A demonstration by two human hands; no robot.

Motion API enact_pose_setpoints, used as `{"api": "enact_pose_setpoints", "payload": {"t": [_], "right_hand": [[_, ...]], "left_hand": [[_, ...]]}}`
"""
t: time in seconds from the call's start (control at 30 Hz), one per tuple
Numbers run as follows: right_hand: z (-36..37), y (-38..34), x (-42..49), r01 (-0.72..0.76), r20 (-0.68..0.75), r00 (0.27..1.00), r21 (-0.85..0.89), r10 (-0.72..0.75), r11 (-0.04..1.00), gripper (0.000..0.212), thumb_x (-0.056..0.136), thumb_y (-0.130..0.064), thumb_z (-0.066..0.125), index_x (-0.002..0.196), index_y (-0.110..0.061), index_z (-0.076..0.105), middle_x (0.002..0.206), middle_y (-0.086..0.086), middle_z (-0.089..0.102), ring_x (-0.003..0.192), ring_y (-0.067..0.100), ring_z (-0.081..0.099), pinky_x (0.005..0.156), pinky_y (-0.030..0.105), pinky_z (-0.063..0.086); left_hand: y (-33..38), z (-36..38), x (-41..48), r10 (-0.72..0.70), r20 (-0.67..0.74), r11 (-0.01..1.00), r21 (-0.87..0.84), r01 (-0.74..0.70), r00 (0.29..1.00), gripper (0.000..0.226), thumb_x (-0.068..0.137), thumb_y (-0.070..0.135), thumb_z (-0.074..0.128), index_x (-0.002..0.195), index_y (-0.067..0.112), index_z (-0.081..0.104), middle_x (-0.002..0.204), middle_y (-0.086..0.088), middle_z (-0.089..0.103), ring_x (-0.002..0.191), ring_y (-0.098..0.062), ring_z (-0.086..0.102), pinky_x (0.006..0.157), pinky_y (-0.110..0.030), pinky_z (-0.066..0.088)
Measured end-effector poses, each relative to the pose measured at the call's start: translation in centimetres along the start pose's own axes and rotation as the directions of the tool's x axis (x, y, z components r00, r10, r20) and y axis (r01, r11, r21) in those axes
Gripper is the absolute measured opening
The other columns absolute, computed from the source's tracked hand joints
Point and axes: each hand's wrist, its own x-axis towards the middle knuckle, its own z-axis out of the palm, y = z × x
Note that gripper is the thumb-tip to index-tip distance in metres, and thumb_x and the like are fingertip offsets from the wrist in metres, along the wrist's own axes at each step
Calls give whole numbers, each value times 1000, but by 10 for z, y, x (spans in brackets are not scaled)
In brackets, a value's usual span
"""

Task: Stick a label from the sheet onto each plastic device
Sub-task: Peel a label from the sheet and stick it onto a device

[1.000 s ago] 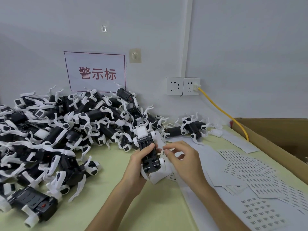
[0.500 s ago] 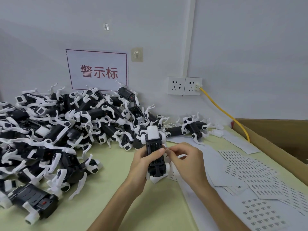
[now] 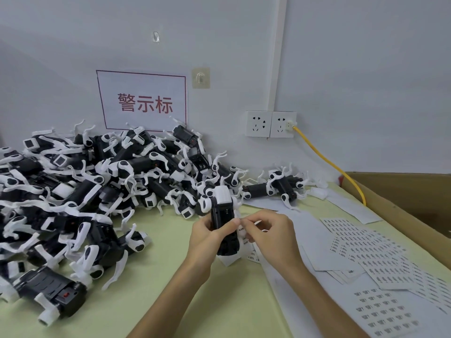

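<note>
My left hand (image 3: 207, 234) grips a black and white plastic device (image 3: 224, 223), held upright above the green table with its black underside toward me. My right hand (image 3: 269, 234) is at the device's right side, thumb and forefinger pinched together against it; a small label there is too small to make out. Label sheets (image 3: 366, 247) with rows of small printed labels lie spread on the table to the right. A large pile of the same devices (image 3: 92, 191) fills the left of the table.
A cardboard box (image 3: 402, 203) stands at the right edge. A yellow cable (image 3: 329, 164) runs from the wall sockets (image 3: 271, 124) down to the box. A red-lettered sign (image 3: 144, 101) hangs on the wall. Two devices (image 3: 275, 186) lie behind the sheets. Bare green table (image 3: 170, 240) lies in front.
The device has been turned more upright in my left hand, and my right hand's fingers have closed in against its right side.
</note>
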Motion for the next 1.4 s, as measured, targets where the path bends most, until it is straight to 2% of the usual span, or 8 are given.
{"api": "enact_pose_setpoints", "payload": {"t": [0.3,0.5,0.57,0.67,0.77,0.87,1.13,1.4], "right_hand": [[-3,1,3,-70,128,990,93,58,993,17,89,-6,71,78,-17,78,74,-1,72,62,18,69,66,37,61],[-7,-1,5,-79,107,992,112,67,991,21,88,-6,71,77,-22,77,72,3,72,63,23,68,70,43,60],[-7,-3,4,-70,103,993,122,57,990,16,86,-9,75,82,-24,77,74,0,73,61,21,69,66,35,59],[-5,-5,0,-32,82,996,74,26,997,17,82,-12,79,87,-28,75,74,-7,71,57,16,70,58,20,51],[-3,-6,-2,-1,32,1000,31,0,1000,17,81,-14,80,85,-29,74,74,-8,71,55,15,69,56,22,51],[-3,-6,-3,29,-13,1000,10,-29,1000,18,82,-14,80,83,-31,74,72,-8,72,54,15,68,56,22,51],[-2,-6,-3,71,-46,996,-6,-71,997,11,84,-9,77,82,-20,77,71,-13,72,51,11,67,52,17,48],[-4,-8,-2,126,-77,989,-6,-126,992,28,85,-2,69,67,-22,68,64,-5,68,46,14,64,49,12,42]], "left_hand": [[-2,-4,3,-37,-13,999,-1,37,999,12,86,12,79,95,15,72,77,4,75,72,-9,71,63,-21,55],[2,-5,3,-90,45,989,-116,95,995,29,79,21,81,104,9,71,83,-1,75,82,-19,71,79,-35,56],[4,-7,3,-93,65,979,-175,103,994,44,71,28,80,108,6,71,87,-5,75,85,-22,71,81,-35,55],[6,-10,4,-78,75,976,-200,91,994,48,70,31,78,108,3,69,89,-8,74,90,-26,70,86,-39,55],[5,-10,3,-76,98,975,-199,95,992,46,71,30,78,108,3,69,91,-10,74,95,-29,69,94,-45,54],[4,-9,3,-95,110,972,-202,116,989,51,75,29,77,116,1,68,112,-22,73,110,-36,69,104,-50,52],[4,-11,4,-104,141,973,-190,130,985,54,77,31,76,121,1,67,116,-18,74,114,-37,69,103,-48,52],[5,-10,4,-115,155,970,-194,145,981,55,75,30,79,119,0,65,116,-19,74,102,-34,71,95,-46,55]]}}
